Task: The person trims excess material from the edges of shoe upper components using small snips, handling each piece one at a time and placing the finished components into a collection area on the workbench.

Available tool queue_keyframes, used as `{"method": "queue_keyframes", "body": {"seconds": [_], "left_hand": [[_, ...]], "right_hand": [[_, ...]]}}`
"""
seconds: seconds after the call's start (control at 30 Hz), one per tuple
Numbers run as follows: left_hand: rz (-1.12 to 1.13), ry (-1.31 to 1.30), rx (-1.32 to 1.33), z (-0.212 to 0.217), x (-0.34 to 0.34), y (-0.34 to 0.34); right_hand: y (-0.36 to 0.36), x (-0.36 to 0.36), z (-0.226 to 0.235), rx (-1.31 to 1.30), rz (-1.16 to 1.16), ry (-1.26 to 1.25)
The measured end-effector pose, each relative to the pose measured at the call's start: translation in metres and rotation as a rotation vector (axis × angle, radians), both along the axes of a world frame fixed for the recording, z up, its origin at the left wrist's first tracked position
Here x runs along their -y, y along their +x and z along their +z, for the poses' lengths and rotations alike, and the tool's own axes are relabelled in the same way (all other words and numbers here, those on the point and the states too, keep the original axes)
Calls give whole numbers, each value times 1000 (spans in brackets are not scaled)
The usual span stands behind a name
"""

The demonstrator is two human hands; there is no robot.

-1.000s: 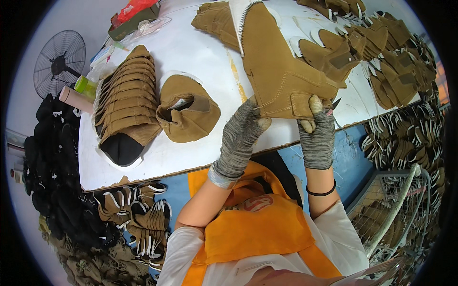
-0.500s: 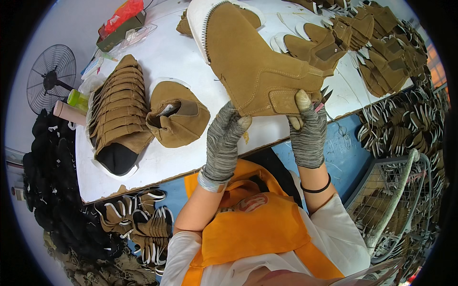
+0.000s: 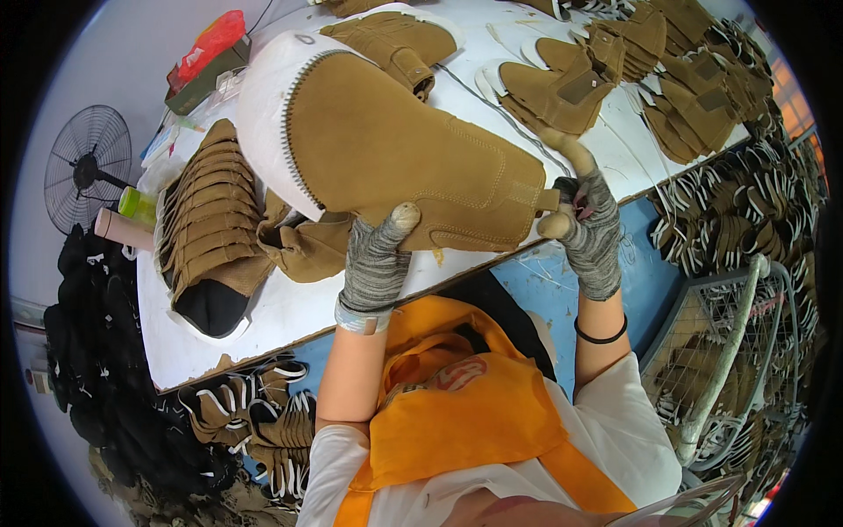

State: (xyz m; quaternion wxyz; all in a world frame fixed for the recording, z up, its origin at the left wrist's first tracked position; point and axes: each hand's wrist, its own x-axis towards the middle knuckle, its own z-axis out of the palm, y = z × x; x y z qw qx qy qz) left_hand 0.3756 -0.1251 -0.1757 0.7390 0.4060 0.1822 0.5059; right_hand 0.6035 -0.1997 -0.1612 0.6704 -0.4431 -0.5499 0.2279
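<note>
A tan suede boot upper [image 3: 395, 149] with a white toothed-edge toe part [image 3: 272, 105] is held over the table, its toe pointing to the upper left. My left hand [image 3: 376, 259], in a grey fingerless glove, grips the upper's near edge, thumb on top and fingers hidden beneath. My right hand [image 3: 593, 224], gloved alike, is beside the upper's narrow end and its small tab. Its thumb and forefinger are apart; dark snips [image 3: 569, 190] with a pinkish part lie in the palm, partly hidden. Another tan upper [image 3: 307, 246] lies partly under the held one.
A stack of tan uppers [image 3: 211, 211] stands at the left of the white table [image 3: 202, 356]. More uppers [image 3: 562, 88] lie at the far right. A fan [image 3: 86, 167] is at far left, a wire cart [image 3: 720, 351] at right.
The upper has swung leftward and turned flatter, its toe now lower and farther left. My left hand has shifted left along its edge. My right hand's forefinger and thumb have spread off the upper.
</note>
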Motion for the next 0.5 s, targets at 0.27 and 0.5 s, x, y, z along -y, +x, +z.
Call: {"method": "queue_keyframes", "body": {"seconds": [0.27,0.5], "left_hand": [[-68,-160,-38,-3,1,2],[-197,-265,110,-10,-4,4]], "right_hand": [[-11,1,37,236,-129,-320],[-18,0,46,43,-107,-467]]}}
